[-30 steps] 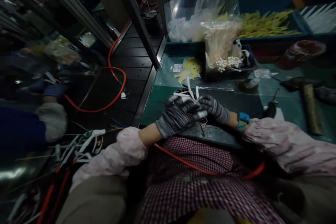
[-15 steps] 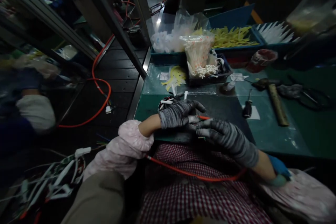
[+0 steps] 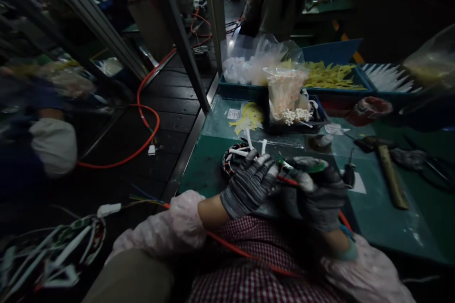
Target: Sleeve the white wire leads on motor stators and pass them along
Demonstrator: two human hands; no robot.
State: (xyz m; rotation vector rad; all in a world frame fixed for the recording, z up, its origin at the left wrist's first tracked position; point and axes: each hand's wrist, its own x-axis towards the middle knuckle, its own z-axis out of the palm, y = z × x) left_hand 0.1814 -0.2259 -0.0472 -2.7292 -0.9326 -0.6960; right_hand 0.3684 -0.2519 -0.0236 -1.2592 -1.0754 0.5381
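My left hand [image 3: 249, 184], in a grey striped glove, lies on a round wound coil [image 3: 232, 155] at the near edge of the green mat [image 3: 206, 170]. Its fingers hold the coil among white sleeved leads [image 3: 249, 141] that stick up. My right hand [image 3: 320, 196], in a dark glove, grips a blurred green-topped tool [image 3: 310, 165]. The tool's tip points left toward my left fingers. A thin orange hose [image 3: 249, 254] runs from that hand across my checked apron.
Behind the coil stand a bag of white-tipped wires [image 3: 286, 92] and blue trays of yellow strips [image 3: 330, 75] and white strips [image 3: 387, 80]. A hammer [image 3: 391, 175] and screwdriver [image 3: 350, 173] lie to the right. An orange cable [image 3: 145, 118] loops on the left. A co-worker's sleeve [image 3: 53, 144] is far left.
My right hand drew back toward my lap, then rose again holding the green-topped tool up to my left hand. My left hand stayed on the coil. The view tilted upward.
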